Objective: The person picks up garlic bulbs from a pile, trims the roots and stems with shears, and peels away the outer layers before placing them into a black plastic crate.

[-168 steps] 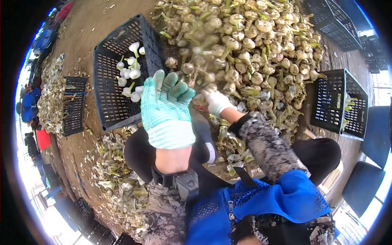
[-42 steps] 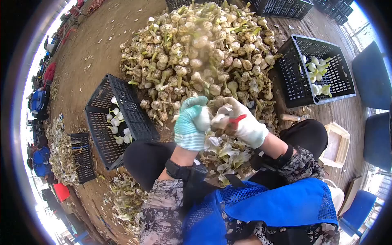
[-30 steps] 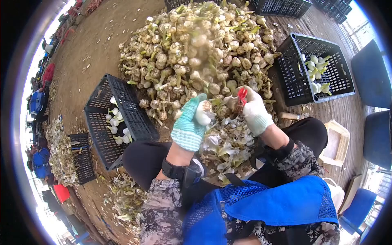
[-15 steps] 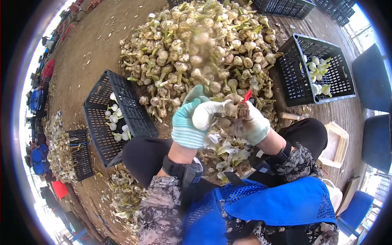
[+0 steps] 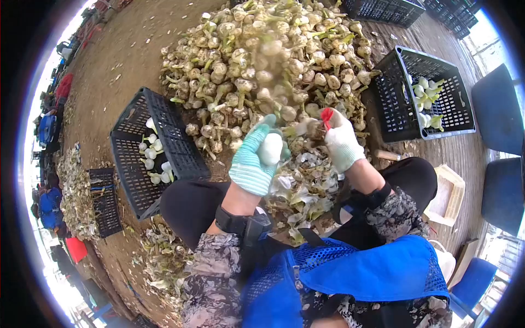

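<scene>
My left hand (image 5: 250, 163), in a green-and-white striped glove, is closed around a smooth white garlic bulb (image 5: 270, 148). To its right, my right hand (image 5: 344, 143) is in a pale, soiled glove with a red strip (image 5: 327, 117) at the fingers. Those fingers are pinched together on a brownish piece of garlic skin (image 5: 313, 129). Loose peeled skins (image 5: 301, 188) lie below the hands, between my legs. Just beyond the hands rises a large heap of unpeeled garlic (image 5: 235, 71) with stems.
A black crate (image 5: 180, 145) at left and another (image 5: 388, 104) at right each contain several white bulbs. Near my right knee lie a wooden handle (image 5: 387, 155) and a pale wooden tray (image 5: 460, 194). Blue chairs (image 5: 497, 109) line the right side. A person in blue (image 5: 50, 208) is at far left.
My hands have moved apart. The white bulb has come away from the brown skin and sits upright in my left hand, while the skin stays at my right fingertips.
</scene>
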`<state>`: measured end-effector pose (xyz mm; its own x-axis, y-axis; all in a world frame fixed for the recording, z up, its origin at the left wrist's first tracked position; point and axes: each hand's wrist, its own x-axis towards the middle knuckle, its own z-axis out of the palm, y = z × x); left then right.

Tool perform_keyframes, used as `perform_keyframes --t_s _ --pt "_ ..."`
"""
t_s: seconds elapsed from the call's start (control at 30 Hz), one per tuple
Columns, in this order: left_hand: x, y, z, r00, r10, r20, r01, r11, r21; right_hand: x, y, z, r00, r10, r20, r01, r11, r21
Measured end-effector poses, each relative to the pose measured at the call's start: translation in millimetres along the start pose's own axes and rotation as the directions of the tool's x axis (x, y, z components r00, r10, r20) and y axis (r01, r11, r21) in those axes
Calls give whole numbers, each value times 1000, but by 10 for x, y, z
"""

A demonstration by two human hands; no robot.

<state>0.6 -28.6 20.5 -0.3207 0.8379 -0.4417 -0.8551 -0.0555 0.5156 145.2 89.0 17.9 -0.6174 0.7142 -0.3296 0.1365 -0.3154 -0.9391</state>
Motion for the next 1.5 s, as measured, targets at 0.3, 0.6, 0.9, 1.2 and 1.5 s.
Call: perform_keyframes --t_s 0.3,0.6,0.9,1.2,1.5 --pt "-33 256 65 996 -78 -41 57 924 -377 -120 -123 59 968 -106 228 206 852 -480" --pt "-381 1051 -152 787 347 -510 -540 787 -299 687 121 176 937 311 161 39 362 -931" --pt "-362 822 -340 895 337 -292 -388 912 -137 1166 2096 1013 978 90 -189 -204 196 -959" --pt "-336 751 -429 817 432 -381 -405 901 154 845 810 710 934 159 321 109 727 -678" --pt "-343 403 -95 987 -34 160 -36 910 413 -42 -619 380 821 -399 408 570 606 -554"
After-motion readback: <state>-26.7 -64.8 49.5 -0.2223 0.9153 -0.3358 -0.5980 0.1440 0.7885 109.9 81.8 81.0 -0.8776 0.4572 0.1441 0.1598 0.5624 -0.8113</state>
